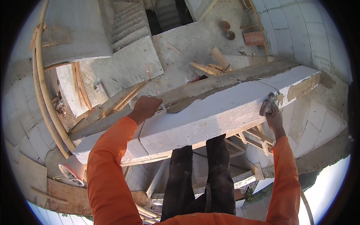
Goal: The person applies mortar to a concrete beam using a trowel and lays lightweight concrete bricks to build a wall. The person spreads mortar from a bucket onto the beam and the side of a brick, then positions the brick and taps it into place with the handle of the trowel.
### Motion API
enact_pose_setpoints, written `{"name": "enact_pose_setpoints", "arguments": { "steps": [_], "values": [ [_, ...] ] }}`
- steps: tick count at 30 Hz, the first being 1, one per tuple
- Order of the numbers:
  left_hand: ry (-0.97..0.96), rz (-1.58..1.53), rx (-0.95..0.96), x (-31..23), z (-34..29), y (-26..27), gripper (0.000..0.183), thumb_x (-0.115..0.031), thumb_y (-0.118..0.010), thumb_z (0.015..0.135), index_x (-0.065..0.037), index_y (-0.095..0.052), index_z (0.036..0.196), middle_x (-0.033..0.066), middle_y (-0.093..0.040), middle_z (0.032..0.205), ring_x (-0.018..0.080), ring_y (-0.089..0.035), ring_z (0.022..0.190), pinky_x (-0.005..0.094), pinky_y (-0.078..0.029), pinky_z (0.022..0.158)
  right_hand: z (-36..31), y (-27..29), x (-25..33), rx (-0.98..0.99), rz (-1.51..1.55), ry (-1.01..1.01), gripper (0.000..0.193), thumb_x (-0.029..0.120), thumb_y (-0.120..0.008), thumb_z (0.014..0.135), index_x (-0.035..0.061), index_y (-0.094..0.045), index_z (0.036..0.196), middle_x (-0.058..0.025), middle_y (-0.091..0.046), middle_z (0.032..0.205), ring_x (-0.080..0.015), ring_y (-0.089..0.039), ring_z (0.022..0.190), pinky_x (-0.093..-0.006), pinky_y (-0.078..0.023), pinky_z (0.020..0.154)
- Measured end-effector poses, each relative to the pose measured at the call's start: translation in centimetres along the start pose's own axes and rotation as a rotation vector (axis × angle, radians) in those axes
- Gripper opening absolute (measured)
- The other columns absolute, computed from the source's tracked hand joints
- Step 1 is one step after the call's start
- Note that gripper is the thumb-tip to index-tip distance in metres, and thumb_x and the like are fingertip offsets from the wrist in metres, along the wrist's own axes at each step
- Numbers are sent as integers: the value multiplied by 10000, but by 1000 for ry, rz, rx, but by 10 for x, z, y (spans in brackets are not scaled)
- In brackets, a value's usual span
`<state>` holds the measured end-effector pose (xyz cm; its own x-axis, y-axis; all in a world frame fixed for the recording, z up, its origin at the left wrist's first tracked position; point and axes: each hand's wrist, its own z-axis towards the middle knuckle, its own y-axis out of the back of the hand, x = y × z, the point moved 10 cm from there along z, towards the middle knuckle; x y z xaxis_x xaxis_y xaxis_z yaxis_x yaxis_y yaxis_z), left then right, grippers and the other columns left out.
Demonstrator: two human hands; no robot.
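Note:
A row of white, rough-faced blocks [210,108] runs across in front of me, with brown-grey mortar [225,90] along its far edge. My left hand [147,107] is closed above the left part of the row, around the handle of what looks like a trowel; its mortar-covered blade [178,106] lies over the far edge. Near the joint toward the right end, my right hand [275,117] is closed at the front face on a grey, mortar-smeared lump [267,105] whose kind I cannot make out. Wet mortar [279,99] sits in that joint.
Bamboo poles [41,86] stand at the left. Beyond the row lie a loose white block [71,90], wood pieces [208,68] and two round bowls [227,30] on a concrete floor; stairs [129,22] adjoin it. Wooden framing [258,137] sits below the row, beside my legs.

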<state>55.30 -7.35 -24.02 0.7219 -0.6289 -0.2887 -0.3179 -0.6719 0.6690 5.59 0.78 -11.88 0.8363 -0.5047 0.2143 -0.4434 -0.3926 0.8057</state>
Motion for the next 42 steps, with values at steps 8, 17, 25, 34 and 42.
{"name": "enact_pose_setpoints", "arguments": {
  "steps": [8, 17, 25, 34, 42],
  "values": [
    [58, -73, -41, 14, 0, 52, 263, -105, -615, 808, -120, -621, 1070, 98, -677, 899, 281, -674, 879, 431, -527, 700, -3, -5, -7, 33, 29, -37, 626, 132, -709, 731, -26, -499, 1299, -216, -529, 1319, -371, -522, 1200, -387, -434, 997],
    [-88, -46, -305, -94, 122, 89, 202, -31, -649, 759, -75, -641, 956, 105, -668, 817, 287, -663, 841, 398, -518, 733, 3, -5, -14, -31, -78, 38, 570, 113, -683, 742, -6, -514, 1273, -211, -570, 1245, -370, -547, 1154, -395, -444, 964],
    [-64, 6, -169, -53, 59, 62, 116, -92, -617, 809, -73, -673, 908, 100, -681, 809, 285, -680, 815, 394, -535, 687, 1, -3, -4, -11, -5, 63, 570, 120, -724, 741, 22, -533, 1269, -185, -594, 1214, -360, -578, 1101, -405, -472, 914],
    [110, 48, 100, 26, -59, 0, 137, -102, -608, 816, -86, -636, 950, 116, -675, 804, 298, -684, 794, 421, -533, 667, 5, -10, -16, 4, 30, 31, 601, 131, -745, 739, 10, -520, 1284, -192, -562, 1277, -356, -555, 1159, -398, -461, 950],
    [201, 163, 165, 103, -141, -4, 191, -114, -621, 809, -117, -644, 999, 96, -671, 802, 292, -678, 781, 403, -523, 639, 5, -11, -30, -33, -42, 47, 619, 126, -739, 746, -10, -498, 1300, -209, -555, 1289, -366, -543, 1181, -404, -436, 997]
  ]
}}
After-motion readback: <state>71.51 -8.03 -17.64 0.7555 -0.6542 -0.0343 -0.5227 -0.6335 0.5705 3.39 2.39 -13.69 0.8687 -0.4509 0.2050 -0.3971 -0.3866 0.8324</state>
